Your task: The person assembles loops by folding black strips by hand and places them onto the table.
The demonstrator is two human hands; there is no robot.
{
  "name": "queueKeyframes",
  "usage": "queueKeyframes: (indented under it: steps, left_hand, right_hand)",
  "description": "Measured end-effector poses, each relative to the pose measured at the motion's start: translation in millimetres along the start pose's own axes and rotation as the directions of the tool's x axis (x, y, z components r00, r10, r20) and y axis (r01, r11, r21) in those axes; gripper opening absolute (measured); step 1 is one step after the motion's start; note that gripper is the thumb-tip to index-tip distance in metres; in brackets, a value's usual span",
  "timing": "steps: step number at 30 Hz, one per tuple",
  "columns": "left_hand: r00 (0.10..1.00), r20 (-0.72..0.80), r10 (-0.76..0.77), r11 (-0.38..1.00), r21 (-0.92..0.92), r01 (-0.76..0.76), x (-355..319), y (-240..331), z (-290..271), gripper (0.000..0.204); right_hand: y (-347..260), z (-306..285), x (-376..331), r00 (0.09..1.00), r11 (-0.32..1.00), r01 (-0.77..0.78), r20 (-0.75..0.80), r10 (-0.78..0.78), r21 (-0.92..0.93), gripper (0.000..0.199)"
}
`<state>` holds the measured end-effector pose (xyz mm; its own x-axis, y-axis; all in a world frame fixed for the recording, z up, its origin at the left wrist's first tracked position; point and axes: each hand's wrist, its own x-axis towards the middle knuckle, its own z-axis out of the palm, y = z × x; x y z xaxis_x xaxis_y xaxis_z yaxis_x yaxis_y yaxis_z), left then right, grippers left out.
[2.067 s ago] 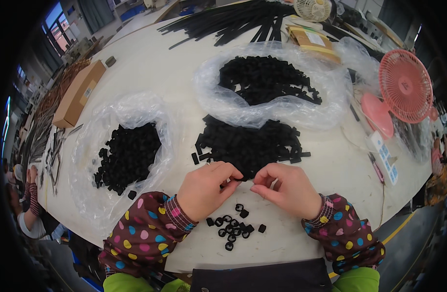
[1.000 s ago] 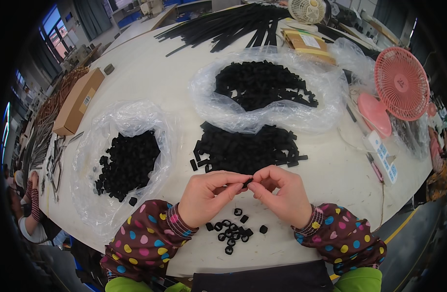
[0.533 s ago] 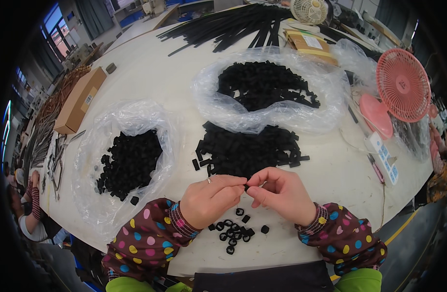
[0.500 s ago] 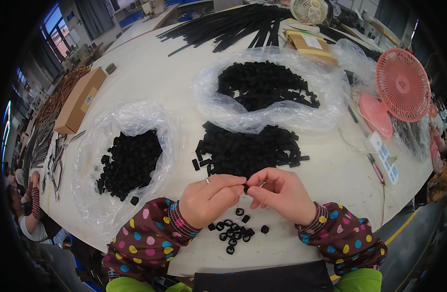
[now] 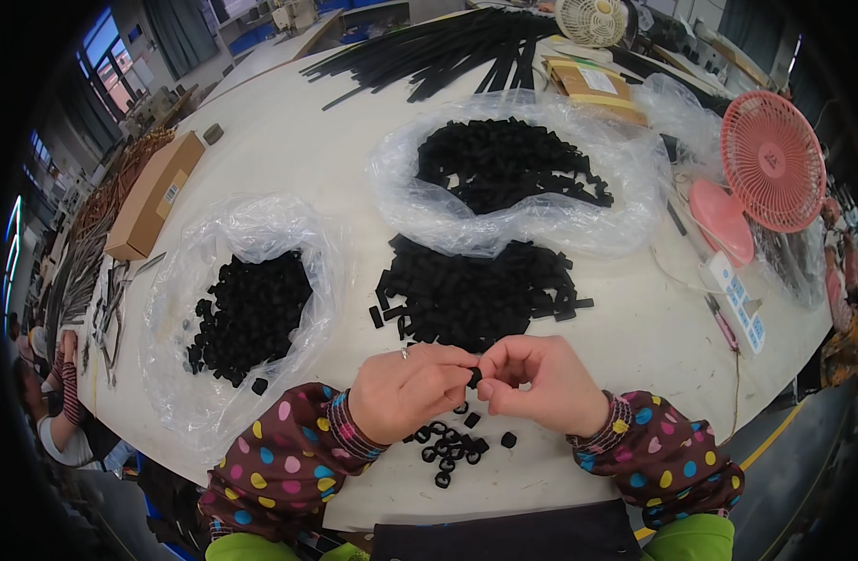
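Between my fingertips is a small black loop, partly hidden by the fingers. My left hand pinches it from the left, and a ring shows on one finger. My right hand grips its other side with thumb and forefinger. Just beyond my hands spreads a loose pile of short black strips. On the near side, below my fingers, lie several small black loops, some standing with their openings showing.
A clear plastic bag on the left holds many black pieces. Another clear bag with black strips lies behind the pile. At right stand a pink fan, a white power strip and small snips. A cardboard box sits far left.
The black loop between my fingertips is lower and shows more now. My right fingers have shifted slightly around it, and my left hand has moved a little to the right.
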<state>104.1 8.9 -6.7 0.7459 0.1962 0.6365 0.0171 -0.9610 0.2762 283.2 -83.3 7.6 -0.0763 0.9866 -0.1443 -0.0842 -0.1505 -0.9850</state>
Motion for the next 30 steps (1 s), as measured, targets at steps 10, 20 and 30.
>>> queueKeyframes:
  steps: [10,20,30]
  left_hand:
    - [0.548,0.767,-0.334,-0.477,-0.639,0.603,3.0,-9.4,2.6,0.02]
    - [0.473,0.86,-0.193,-0.691,-0.461,0.557,-4.1,-14.2,6.1,0.02]
    - [0.562,0.78,-0.274,-0.539,-0.609,0.582,0.1,-5.6,10.1,0.011]
  right_hand:
    - [-4.5,-8.7,1.7,0.984,0.966,-0.153,0.127,0.129,0.209,0.008]
    - [-2.6,-8.5,3.5,0.99,0.981,-0.099,0.113,0.081,0.167,0.009]
    - [-4.4,-8.1,4.0,0.998,0.997,-0.029,0.052,0.025,0.067,0.007]
